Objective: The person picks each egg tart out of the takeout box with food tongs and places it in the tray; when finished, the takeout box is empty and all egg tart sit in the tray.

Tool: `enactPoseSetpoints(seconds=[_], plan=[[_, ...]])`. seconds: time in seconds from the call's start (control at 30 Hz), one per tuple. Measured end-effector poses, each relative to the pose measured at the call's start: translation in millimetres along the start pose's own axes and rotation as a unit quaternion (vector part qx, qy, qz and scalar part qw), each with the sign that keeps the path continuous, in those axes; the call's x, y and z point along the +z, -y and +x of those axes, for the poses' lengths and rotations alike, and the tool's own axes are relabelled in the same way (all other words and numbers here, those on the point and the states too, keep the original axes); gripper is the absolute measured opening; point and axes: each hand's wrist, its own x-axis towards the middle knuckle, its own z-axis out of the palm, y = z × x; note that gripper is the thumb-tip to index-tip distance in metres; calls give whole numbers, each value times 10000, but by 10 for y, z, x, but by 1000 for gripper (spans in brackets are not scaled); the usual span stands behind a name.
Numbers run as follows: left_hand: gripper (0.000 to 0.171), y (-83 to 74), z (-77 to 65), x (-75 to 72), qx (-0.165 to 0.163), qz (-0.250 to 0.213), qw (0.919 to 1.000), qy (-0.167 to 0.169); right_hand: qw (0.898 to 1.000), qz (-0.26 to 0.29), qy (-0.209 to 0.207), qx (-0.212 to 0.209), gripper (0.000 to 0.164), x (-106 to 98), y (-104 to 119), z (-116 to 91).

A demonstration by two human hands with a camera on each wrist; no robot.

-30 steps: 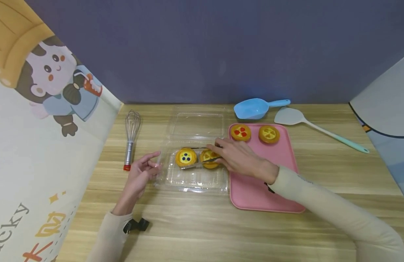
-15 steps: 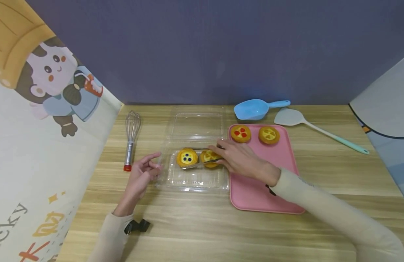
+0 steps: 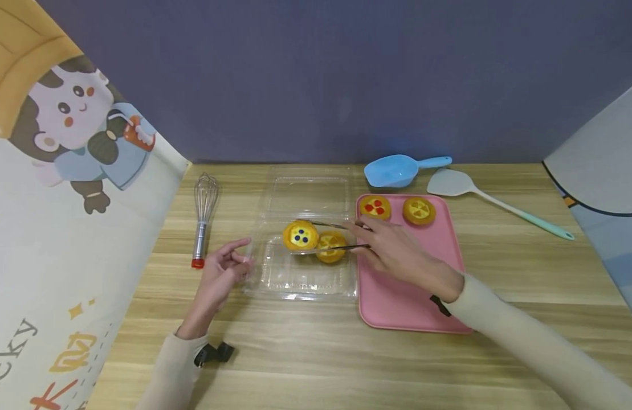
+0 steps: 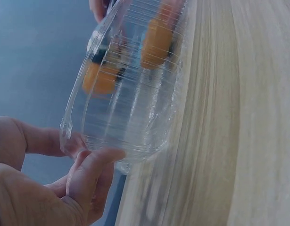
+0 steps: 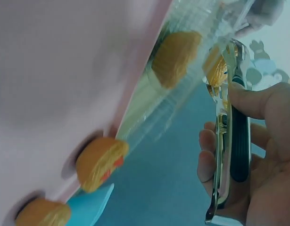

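My right hand (image 3: 400, 250) grips metal food tongs with dark handle grips (image 5: 239, 141). Between the tongs' ends is a tart with blueberry-like dots (image 3: 301, 235), raised off the floor of a clear plastic clamshell box (image 3: 300, 285). A second tart, with yellow wedge toppings (image 3: 330, 242), lies inside the box, partly covered by the tongs in the head view. At the box's left side, my left hand (image 3: 223, 276) pinches the rim between thumb and fingers. The hinged lid (image 3: 310, 193) lies folded back toward the wall.
A pink tray (image 3: 413, 307) beside the box bears a red-topped tart (image 3: 375, 208) and a yellow-topped one (image 3: 419, 211). Behind it lie a blue scoop (image 3: 392, 171) and a pale turner (image 3: 451, 182). A whisk (image 3: 203, 216) lies at left.
The right hand and tongs have moved right and slightly away from me. The blueberry-dotted tart has risen with them, overlapping the yellow-topped one. The left hand stays at the box rim.
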Motion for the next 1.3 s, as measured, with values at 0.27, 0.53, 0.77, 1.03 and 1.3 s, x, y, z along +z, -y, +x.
enactPoseSetpoints(seconds=[0.27, 0.53, 0.77, 1.03, 1.3], plan=[[58, -10, 10, -30, 57, 364, 9993, -86, 9994, -79, -247, 240, 57, -218, -193, -279], [60, -9, 49, -34, 43, 352, 9993, -77, 9962, -396, -273, 721, 59, -429, -403, -588], [58, -12, 41, -48, -66, 404, 9992, -21, 9942, -590, -147, 885, 60, -501, -547, -826], [61, -60, 25, -53, -88, 489, 9988, 30, 9906, -639, 419, 1131, 60, -428, -648, -1017], [66, -77, 27, -43, -146, 588, 9981, 132, 9888, -514, 588, 1273, 57, -343, -665, -1072]])
